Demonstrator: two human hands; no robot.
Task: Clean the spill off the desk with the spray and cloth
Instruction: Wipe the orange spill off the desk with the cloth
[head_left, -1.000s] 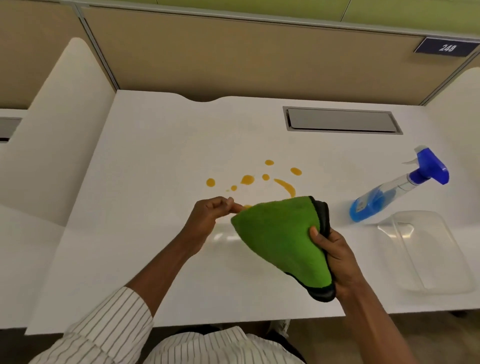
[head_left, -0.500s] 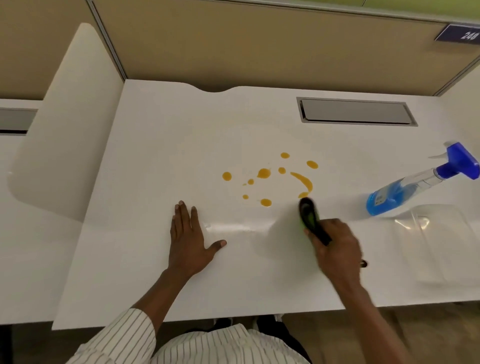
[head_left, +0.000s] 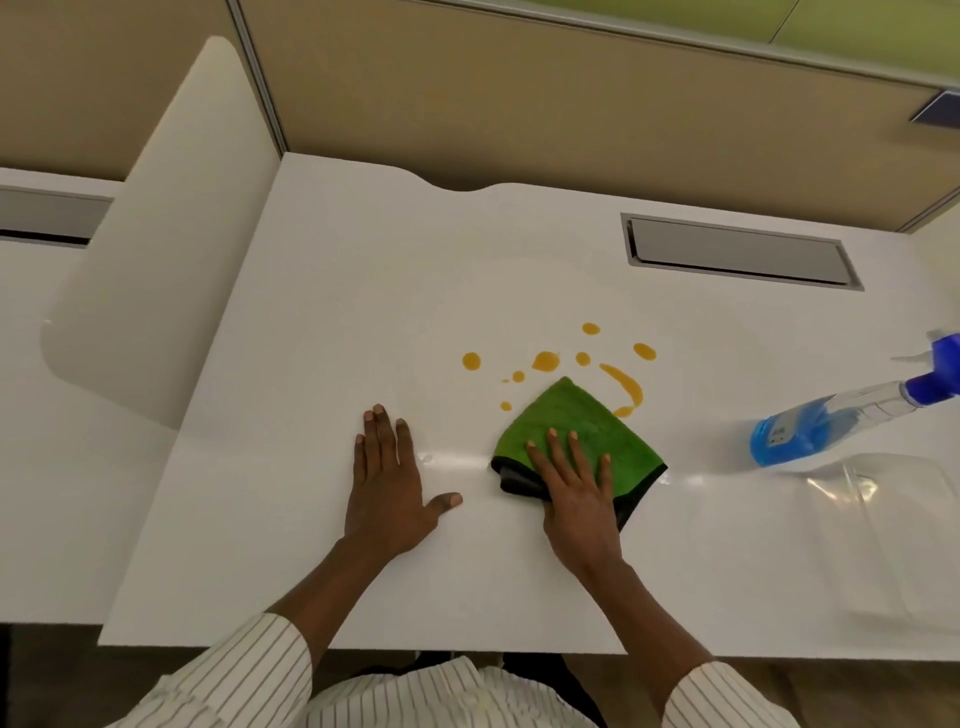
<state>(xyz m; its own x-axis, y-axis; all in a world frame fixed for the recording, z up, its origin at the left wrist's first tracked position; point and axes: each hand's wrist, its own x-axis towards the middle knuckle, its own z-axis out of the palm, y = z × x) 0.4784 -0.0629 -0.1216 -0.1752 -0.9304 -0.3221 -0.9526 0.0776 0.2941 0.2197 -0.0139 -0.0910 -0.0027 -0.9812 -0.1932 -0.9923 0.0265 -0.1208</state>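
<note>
Orange spill drops (head_left: 545, 360) are scattered on the white desk (head_left: 322, 332), with a curved streak to their right. A folded green cloth with a black edge (head_left: 566, 415) lies flat on the desk, its far corner reaching into the drops. My right hand (head_left: 574, 486) presses flat on the cloth's near part, fingers spread. My left hand (head_left: 387, 483) rests palm down on the bare desk to the left of the cloth, holding nothing. The spray bottle (head_left: 810, 426), blue liquid with a blue trigger head, lies on its side at the right.
A clear plastic tray (head_left: 893, 540) sits at the near right, just below the bottle. A grey cable hatch (head_left: 737, 254) is set into the desk at the back right. A white side divider (head_left: 171, 260) stands on the left, a tan partition wall behind.
Both hands held the cloth up above the desk a second ago. The left hand let go and went flat on the desk; the right hand brought the cloth down and spread it by the spill.
</note>
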